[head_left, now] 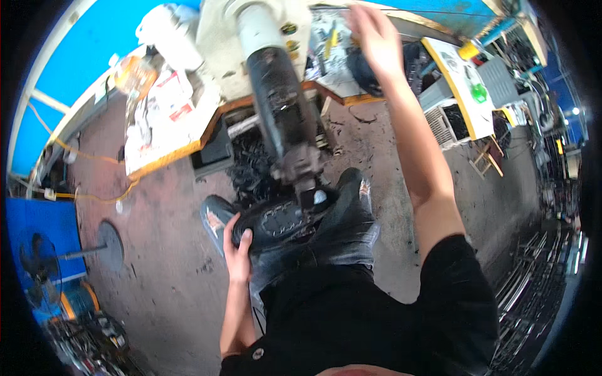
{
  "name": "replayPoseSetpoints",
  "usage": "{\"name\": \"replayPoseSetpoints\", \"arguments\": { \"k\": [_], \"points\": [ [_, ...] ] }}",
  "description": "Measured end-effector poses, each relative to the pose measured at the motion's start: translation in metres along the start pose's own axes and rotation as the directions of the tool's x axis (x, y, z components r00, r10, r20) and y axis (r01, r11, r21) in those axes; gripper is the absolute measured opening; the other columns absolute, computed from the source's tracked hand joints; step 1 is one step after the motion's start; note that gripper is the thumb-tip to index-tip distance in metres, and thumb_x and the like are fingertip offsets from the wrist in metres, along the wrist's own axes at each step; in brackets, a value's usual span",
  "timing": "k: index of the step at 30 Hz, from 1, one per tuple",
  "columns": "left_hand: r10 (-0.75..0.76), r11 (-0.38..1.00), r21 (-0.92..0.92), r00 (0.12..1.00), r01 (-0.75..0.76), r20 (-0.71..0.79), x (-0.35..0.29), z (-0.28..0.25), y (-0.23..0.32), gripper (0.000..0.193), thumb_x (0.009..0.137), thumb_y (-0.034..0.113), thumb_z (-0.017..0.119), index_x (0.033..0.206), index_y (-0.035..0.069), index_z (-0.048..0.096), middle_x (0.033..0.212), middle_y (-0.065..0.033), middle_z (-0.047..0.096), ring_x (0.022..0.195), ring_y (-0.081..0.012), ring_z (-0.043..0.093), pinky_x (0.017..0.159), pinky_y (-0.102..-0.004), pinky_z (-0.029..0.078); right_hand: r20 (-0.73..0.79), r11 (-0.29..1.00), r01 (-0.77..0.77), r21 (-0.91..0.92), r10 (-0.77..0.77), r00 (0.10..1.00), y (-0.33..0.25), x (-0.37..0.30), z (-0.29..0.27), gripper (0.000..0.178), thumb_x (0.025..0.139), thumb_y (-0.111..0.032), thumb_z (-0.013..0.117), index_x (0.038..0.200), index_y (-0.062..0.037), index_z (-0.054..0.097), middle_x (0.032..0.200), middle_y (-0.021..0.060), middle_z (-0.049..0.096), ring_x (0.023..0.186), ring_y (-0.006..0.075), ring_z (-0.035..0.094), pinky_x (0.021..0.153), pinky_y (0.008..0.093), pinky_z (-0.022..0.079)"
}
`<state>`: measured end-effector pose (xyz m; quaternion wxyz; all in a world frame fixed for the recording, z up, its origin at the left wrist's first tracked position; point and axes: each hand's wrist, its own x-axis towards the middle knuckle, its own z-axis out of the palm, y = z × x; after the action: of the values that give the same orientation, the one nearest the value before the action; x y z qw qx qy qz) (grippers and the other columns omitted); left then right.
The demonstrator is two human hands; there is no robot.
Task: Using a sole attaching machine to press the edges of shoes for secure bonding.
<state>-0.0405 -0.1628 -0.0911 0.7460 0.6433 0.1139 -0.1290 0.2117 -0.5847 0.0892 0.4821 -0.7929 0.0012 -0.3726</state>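
A black shoe [274, 220] with pale stitching on its sole sits under the head of a sewing machine [301, 164], above my lap. My left hand [238, 249] grips the heel-side end of the shoe, thumb on the near face and fingers around the edge. Far off to the right, my right hand [380, 45] is raised over the machine's side table with fingers stretched out and slightly blurred. Nothing shows in it. Below it lies a dark bundle [365, 69], too unclear to name. The machine's dark arm hides part of the shoe's far side.
A worktable [147, 164] with papers and an orange-tinted jar [135, 76] stands at left. Black scraps [254, 164] fill the space beneath the machine. At right are a yellow-edged board [461, 94] and a basket [442, 125]. A fan [44, 260] stands at lower left.
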Motion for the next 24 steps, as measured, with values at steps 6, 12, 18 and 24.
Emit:
{"name": "replayPoseSetpoints", "arguments": {
  "k": [6,12,18,24],
  "points": [
    [-0.170,0.960,-0.225,0.985,0.167,0.003,0.013,0.023,0.035,0.040,0.100,0.016,0.064,0.138,0.008,0.055,0.125,-0.0092,0.063,0.109,-0.0181,0.062,0.090,-0.0309,0.054,0.418,0.976,-0.210,-0.051,0.212,0.883,-0.053,-0.267,-0.079,0.038,0.087,-0.015,0.079,0.120,-0.0015,0.067,0.116,0.0134,0.069,0.107,0.0256,0.066,0.092,0.0368,0.052],
    [0.001,1.000,-0.021,0.996,0.001,0.085,-0.018,0.077,0.034,0.049,0.095,0.009,0.070,0.139,0.006,0.047,0.127,-0.0072,0.057,0.107,-0.0130,0.055,0.093,-0.0317,0.051,0.698,0.951,0.179,-0.253,0.051,0.715,-0.101,-0.342,-0.028,0.077,0.069,-0.026,0.086,0.140,-0.0149,0.059,0.151,0.0097,0.047,0.138,0.0335,0.044,0.112,0.0483,0.036],
    [0.183,0.982,-0.010,0.939,-0.188,0.291,-0.009,0.079,0.016,0.072,0.090,0.003,0.074,0.152,0.007,0.037,0.142,-0.0094,0.050,0.129,-0.0207,0.052,0.109,-0.0387,0.044,0.366,0.973,-0.231,-0.006,0.217,0.905,-0.079,-0.319,-0.054,0.064,0.072,-0.003,0.085,0.131,-0.0044,0.060,0.130,0.0118,0.065,0.120,0.0303,0.063,0.102,0.0413,0.049],
    [-0.115,0.940,-0.254,0.912,0.228,0.394,0.007,0.068,0.022,0.101,0.083,0.000,0.081,0.162,0.008,0.019,0.157,-0.0120,0.039,0.135,-0.0233,0.050,0.108,-0.0405,0.047,0.251,0.296,-0.561,0.773,0.669,0.699,-0.058,-0.359,-0.105,0.061,0.087,-0.008,0.077,0.142,-0.0070,0.050,0.137,0.0069,0.061,0.128,0.0272,0.057,0.113,0.0459,0.043]
  ]
}}
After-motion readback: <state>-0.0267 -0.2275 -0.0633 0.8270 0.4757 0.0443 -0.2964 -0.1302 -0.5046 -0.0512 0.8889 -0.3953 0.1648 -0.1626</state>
